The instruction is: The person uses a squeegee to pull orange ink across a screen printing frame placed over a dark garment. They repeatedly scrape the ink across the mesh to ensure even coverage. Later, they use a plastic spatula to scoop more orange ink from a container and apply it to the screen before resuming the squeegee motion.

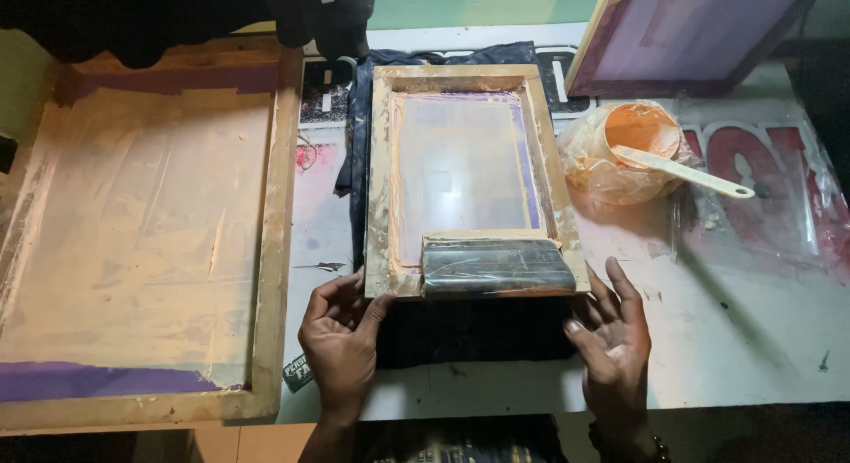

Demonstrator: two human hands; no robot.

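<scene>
Two hands sit at the near end of a small wooden frame [469,82], one at each bottom corner. The left hand [341,343] grips the near left corner, thumb on top of the wood and fingers curled at the edge. The right hand [613,339] lies open, palm turned up and inward, fingers spread and touching the near right corner without closing on it. The frame stretches straight away from both hands, its long axis running forward from the body, and it rests on dark cloth [474,330] that shows just between the wrists. A squeegee [496,266] lies crosswise on the frame's near end, just ahead of the fingertips and about equally close to each hand. Farther out beyond the right hand stands a tub of orange ink [639,131] with a white spatula [686,173]. A large frame [274,250] lies outside the left hand.
</scene>
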